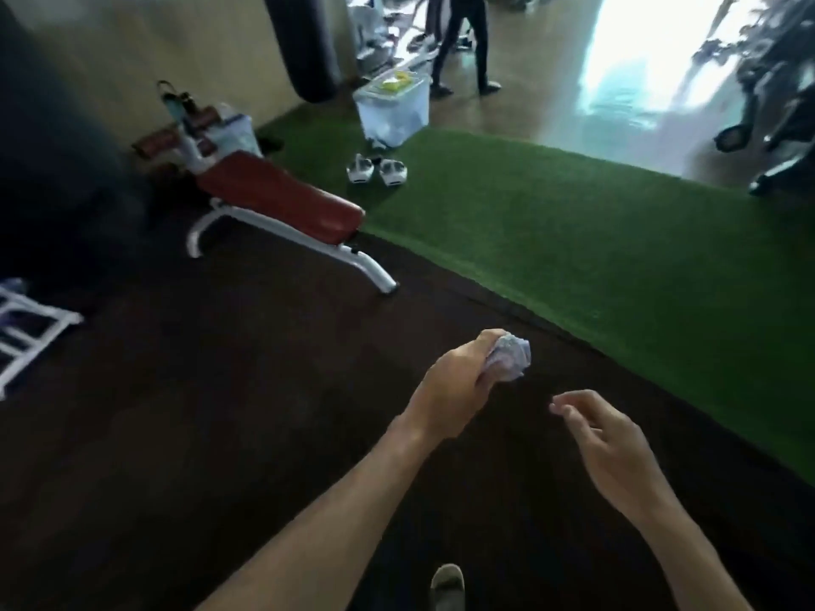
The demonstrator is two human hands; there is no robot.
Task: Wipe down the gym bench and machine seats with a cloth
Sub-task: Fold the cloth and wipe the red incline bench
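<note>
My left hand grips a crumpled pale cloth in front of me, above the dark floor. To its right my right hand hangs free with loosely bent fingers and holds nothing. A red padded gym bench on a white frame stands at the upper left, well beyond both hands, with smaller red pads at its far end.
Green turf covers the floor to the right. A clear plastic bin and a pair of white shoes sit on the turf behind the bench. A black punching bag hangs at the back. A person's legs stand farther off. A white rack is at left.
</note>
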